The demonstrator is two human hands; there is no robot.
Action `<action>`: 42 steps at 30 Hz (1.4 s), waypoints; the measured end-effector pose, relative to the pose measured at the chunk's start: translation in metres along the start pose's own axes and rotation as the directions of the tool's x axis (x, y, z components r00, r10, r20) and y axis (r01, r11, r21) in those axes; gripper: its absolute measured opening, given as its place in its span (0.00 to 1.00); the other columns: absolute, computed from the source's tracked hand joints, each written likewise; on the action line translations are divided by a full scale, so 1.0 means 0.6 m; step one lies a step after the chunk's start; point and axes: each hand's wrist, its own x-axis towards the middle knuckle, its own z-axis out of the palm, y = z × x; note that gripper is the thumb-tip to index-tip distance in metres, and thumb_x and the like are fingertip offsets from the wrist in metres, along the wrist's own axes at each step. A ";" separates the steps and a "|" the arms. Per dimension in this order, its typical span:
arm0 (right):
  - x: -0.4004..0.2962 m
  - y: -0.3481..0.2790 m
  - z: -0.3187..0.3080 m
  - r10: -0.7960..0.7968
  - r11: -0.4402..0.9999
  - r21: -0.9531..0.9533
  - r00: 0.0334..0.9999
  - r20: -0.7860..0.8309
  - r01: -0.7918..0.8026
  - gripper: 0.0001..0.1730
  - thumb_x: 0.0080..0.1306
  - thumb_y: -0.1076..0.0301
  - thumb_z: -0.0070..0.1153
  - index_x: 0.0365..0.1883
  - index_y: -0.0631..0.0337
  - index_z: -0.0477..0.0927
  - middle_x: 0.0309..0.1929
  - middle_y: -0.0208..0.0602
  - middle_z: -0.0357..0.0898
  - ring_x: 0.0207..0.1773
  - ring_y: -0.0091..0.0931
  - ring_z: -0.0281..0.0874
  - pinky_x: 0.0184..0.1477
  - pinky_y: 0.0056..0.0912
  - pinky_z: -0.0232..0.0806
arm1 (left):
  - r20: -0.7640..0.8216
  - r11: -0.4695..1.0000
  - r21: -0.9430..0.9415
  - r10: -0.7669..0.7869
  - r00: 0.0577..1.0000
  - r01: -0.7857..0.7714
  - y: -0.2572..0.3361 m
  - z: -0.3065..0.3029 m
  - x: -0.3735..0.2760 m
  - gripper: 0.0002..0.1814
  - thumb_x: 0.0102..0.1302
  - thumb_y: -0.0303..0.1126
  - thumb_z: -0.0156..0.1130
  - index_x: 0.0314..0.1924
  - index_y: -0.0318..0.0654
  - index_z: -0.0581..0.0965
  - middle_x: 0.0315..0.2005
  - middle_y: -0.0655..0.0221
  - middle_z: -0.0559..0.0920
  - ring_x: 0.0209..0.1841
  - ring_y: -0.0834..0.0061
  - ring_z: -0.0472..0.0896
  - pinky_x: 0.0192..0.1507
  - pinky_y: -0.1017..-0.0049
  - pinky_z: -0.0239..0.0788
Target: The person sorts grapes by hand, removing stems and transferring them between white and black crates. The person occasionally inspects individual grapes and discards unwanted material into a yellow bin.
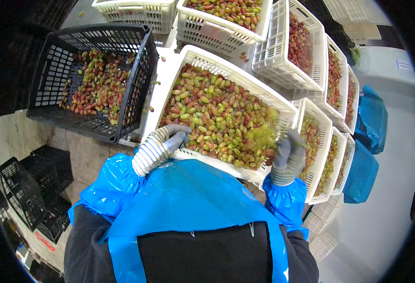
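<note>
A white plastic crate (228, 76) full of loose red and green grapes (211, 113) lies in front of me. My left hand (165, 145), in a striped knit glove with grey coating, rests at its near left corner. The fingers curl over the rim by the grapes, and their tips are partly hidden. At the right end of the crate is my right hand (288, 157), gloved alike and blurred by motion. A blurred yellow-green grape stem cluster (264, 134) is close to its fingers; whether they grip it I cannot tell.
A black plastic crate (133, 88) with grape bunches (101, 83) stands on the left. Several white crates of grapes surround the work table, including one behind (214, 30) and others right (289, 67). Black crates (34, 187) stand lower left. Blue covers (363, 169) hang at right.
</note>
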 end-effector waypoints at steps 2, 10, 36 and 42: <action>-0.017 0.104 0.032 -0.149 0.905 -0.372 0.972 0.181 0.208 0.09 0.62 0.67 0.48 0.37 0.62 0.76 0.38 0.54 0.76 0.36 0.36 0.78 0.43 0.46 0.69 | 0.028 1.000 0.006 -0.017 0.999 0.016 0.006 -0.001 0.003 0.16 0.65 0.32 0.52 0.50 0.32 0.74 0.36 0.68 0.79 0.40 0.80 0.75 0.45 0.80 0.68; 0.023 -0.017 0.011 0.097 0.991 -0.085 0.995 -0.038 -0.100 0.14 0.65 0.62 0.48 0.43 0.63 0.73 0.31 0.39 0.79 0.30 0.24 0.77 0.30 0.29 0.69 | 0.028 0.998 0.034 0.060 0.998 -0.061 -0.004 -0.007 -0.008 0.16 0.66 0.33 0.51 0.49 0.32 0.75 0.35 0.70 0.78 0.39 0.81 0.74 0.44 0.81 0.66; -0.026 -0.002 0.101 0.463 0.847 0.303 0.886 -0.020 -0.436 0.23 0.64 0.52 0.53 0.39 0.67 0.76 0.32 0.35 0.77 0.34 0.21 0.69 0.37 0.25 0.64 | 0.468 0.922 0.042 0.322 0.823 -0.384 0.051 0.157 0.106 0.26 0.58 0.36 0.65 0.54 0.32 0.72 0.43 0.69 0.79 0.45 0.80 0.74 0.50 0.77 0.66; -0.012 0.045 0.128 0.451 0.891 0.138 0.874 -0.179 -0.432 0.31 0.62 0.45 0.52 0.39 0.71 0.76 0.32 0.45 0.78 0.34 0.28 0.70 0.39 0.33 0.65 | 0.186 0.941 0.132 0.285 0.940 -0.311 0.029 0.168 0.097 0.21 0.56 0.34 0.65 0.48 0.31 0.76 0.32 0.69 0.81 0.33 0.84 0.75 0.37 0.81 0.68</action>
